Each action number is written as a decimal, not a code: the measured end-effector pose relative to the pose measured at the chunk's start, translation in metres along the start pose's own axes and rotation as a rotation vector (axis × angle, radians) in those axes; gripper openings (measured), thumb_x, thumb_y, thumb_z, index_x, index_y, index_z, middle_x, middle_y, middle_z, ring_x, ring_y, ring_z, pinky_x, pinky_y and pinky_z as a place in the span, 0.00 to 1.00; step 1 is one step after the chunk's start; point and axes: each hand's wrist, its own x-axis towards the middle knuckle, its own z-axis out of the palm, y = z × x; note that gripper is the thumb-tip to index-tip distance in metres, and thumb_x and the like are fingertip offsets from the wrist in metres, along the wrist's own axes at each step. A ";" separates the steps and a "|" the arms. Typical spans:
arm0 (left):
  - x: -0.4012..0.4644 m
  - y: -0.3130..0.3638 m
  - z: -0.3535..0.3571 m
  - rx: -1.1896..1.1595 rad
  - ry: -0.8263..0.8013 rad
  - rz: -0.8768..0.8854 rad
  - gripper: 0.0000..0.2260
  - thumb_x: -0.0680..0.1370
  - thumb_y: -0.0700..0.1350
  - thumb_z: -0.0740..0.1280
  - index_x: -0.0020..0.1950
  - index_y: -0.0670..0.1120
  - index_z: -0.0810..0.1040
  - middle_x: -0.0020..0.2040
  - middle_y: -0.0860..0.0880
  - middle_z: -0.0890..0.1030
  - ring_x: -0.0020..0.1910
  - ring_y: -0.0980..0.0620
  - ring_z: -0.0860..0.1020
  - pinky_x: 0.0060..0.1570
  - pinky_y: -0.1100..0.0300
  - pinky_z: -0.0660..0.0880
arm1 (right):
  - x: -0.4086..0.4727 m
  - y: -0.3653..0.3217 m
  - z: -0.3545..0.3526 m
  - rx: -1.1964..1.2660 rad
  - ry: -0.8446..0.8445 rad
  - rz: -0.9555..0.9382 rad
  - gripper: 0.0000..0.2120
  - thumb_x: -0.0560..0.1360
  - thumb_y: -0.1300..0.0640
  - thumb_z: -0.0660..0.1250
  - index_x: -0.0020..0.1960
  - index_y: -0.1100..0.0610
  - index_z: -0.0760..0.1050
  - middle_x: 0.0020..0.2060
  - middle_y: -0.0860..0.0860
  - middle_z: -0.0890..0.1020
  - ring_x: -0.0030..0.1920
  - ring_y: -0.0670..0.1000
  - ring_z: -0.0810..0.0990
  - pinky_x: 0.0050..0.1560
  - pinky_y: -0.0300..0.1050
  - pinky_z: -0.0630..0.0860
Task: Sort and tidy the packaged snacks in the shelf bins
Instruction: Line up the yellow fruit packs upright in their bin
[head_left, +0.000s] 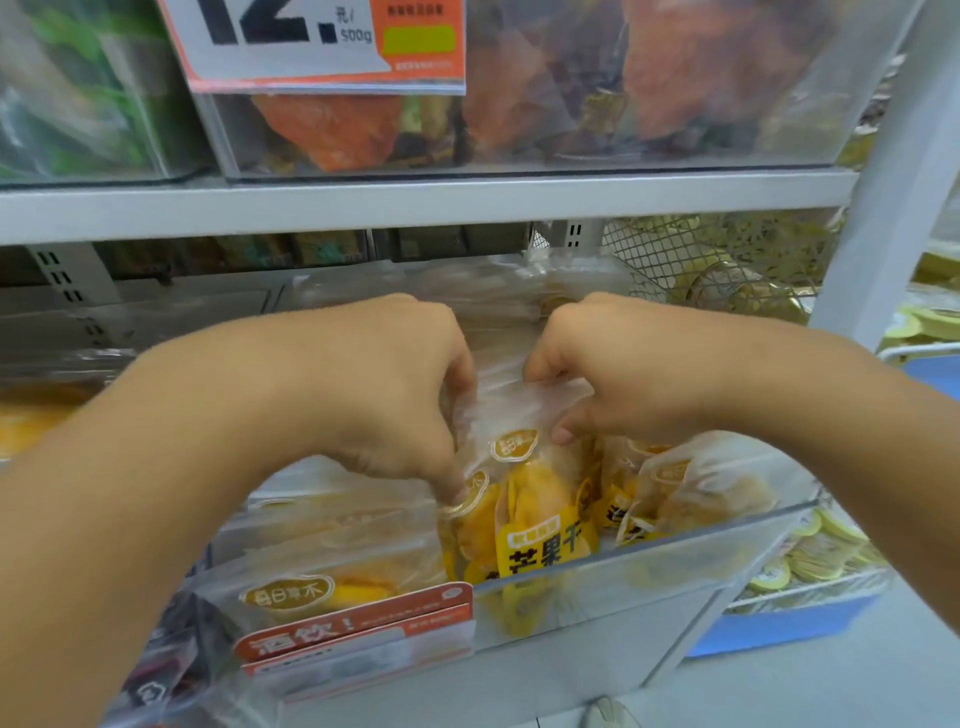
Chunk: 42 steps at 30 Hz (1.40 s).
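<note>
At the clear bin (675, 540): both hands are gripping one dried-mango pouch (530, 499).
Left hand (384, 384): pinching at 9 o'clock.
Right hand (618, 364): pinching at 3 o'clock.
Technique: keep it upright, label forward.

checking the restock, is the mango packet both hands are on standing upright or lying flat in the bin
Upright. The mango packet stands on end in the clear bin, its clear top edge pinched by the left hand and right hand.

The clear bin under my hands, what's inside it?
The clear bin holds clear packets of dried mango with yellow labels. The left hand and right hand pinch the top of one packet. What lies deeper is covered by the hands and front packets.
</note>
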 end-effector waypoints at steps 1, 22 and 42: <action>0.001 0.003 0.001 0.027 -0.002 -0.023 0.22 0.60 0.60 0.81 0.49 0.55 0.82 0.38 0.58 0.79 0.40 0.59 0.78 0.48 0.56 0.79 | -0.001 0.001 -0.003 -0.013 0.003 0.008 0.18 0.69 0.47 0.78 0.35 0.57 0.72 0.32 0.50 0.76 0.37 0.50 0.75 0.39 0.48 0.74; -0.005 -0.013 0.004 -0.164 0.384 0.211 0.25 0.63 0.77 0.65 0.40 0.57 0.78 0.32 0.55 0.80 0.34 0.60 0.77 0.34 0.66 0.71 | -0.043 0.020 -0.026 0.438 0.034 -0.084 0.22 0.62 0.38 0.77 0.53 0.46 0.82 0.47 0.40 0.85 0.50 0.38 0.82 0.55 0.42 0.79; 0.007 0.036 0.032 0.183 -0.124 0.097 0.48 0.65 0.80 0.47 0.77 0.61 0.31 0.81 0.55 0.39 0.80 0.52 0.46 0.78 0.50 0.48 | -0.064 0.042 -0.008 0.064 -0.342 0.315 0.59 0.59 0.20 0.51 0.81 0.47 0.37 0.80 0.43 0.42 0.78 0.43 0.38 0.79 0.53 0.37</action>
